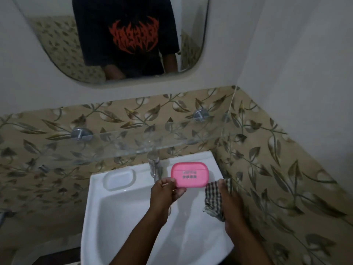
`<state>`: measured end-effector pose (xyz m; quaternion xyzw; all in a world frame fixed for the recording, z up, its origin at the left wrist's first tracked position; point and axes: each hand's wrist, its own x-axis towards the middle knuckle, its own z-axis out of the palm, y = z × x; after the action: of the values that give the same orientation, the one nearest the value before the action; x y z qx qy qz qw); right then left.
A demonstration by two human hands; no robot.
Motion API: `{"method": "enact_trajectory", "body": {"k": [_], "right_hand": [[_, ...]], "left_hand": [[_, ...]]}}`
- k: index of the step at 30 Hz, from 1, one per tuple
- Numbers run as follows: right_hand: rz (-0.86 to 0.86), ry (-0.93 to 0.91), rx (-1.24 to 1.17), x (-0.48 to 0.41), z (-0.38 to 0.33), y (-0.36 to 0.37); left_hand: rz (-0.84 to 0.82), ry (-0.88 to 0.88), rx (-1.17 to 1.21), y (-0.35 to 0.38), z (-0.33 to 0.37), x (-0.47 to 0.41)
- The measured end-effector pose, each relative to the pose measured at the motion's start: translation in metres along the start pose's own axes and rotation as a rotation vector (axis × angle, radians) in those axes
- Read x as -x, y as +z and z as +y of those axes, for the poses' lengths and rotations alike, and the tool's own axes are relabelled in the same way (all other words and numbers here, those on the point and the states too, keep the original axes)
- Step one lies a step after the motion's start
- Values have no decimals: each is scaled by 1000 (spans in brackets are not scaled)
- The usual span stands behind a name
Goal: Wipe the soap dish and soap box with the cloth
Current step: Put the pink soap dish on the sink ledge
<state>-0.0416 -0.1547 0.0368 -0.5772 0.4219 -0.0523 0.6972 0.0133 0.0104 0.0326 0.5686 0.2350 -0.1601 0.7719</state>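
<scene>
My left hand [165,192] pinches the lower left corner of a pink soap box [190,174] and holds it over the back right part of the white sink [122,217]. My right hand [229,197] grips a checked cloth [214,199] just right of the box, and the cloth hangs down over the basin. The moulded soap dish [119,178] is a shallow recess in the sink's back left rim, with nothing in it.
A chrome tap [154,165] stands at the sink's back, just left of the box. A glass shelf [145,142] on metal brackets runs above it. Leaf-patterned tiled walls close in behind and on the right. A mirror [57,46] hangs higher up.
</scene>
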Motion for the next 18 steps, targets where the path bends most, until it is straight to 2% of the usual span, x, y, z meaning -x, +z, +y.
{"method": "enact_trajectory", "body": {"k": [6, 10, 18], "right_hand": [[39, 191, 153, -8, 43, -19], [66, 183, 214, -6, 52, -24], [9, 154, 238, -8, 70, -19]], "left_hand": [[101, -109, 53, 47, -19, -56], [194, -127, 31, 65, -25, -84], [297, -151, -43, 76, -39, -117]]}}
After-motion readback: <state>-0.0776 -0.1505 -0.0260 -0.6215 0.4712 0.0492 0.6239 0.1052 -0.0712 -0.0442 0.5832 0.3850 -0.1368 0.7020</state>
